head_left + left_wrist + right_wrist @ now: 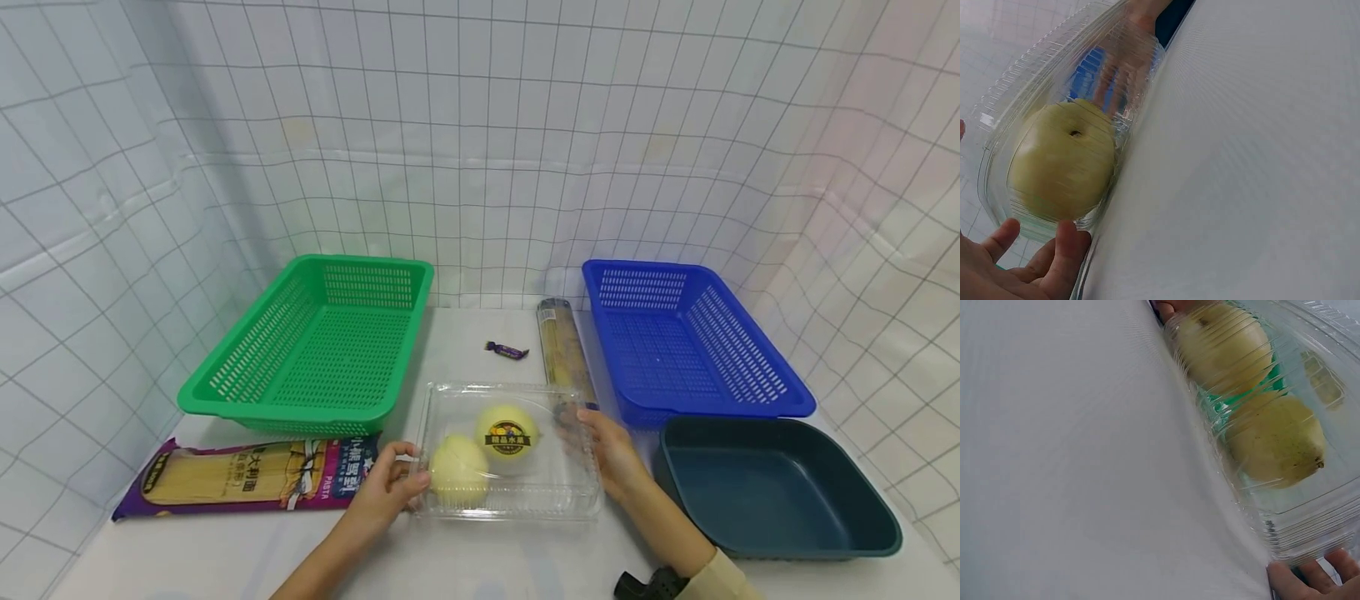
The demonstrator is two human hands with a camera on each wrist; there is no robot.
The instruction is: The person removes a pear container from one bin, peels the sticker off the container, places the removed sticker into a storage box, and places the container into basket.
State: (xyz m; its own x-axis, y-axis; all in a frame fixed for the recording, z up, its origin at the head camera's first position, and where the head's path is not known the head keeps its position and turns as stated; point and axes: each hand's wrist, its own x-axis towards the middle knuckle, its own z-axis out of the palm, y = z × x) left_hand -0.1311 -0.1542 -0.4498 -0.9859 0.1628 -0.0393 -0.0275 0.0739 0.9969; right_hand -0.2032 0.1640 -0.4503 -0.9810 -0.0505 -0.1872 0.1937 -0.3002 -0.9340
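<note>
A clear plastic fruit box (555, 492) with its lid down lies in the middle of the white table. Inside are two pale yellow pears (459, 467), and a black and gold sticker (507, 437) is on the lid. My left hand (386, 487) grips the box's left end, thumb above and fingers at the side. At the opposite end, my right hand (611, 454) holds the box, its fingers partly seen through the plastic. Close up, the left wrist view shows one pear (1063, 162) behind the ribbed wall; the right wrist view shows both pears (1275, 440).
A green basket (401, 358) stands back left, with a purple pasta packet (247, 473) before it. At back right are a blue basket (652, 408) and a dark teal basin (780, 492). Behind the box lie a wrapped candy (507, 350) and a noodle packet (562, 342).
</note>
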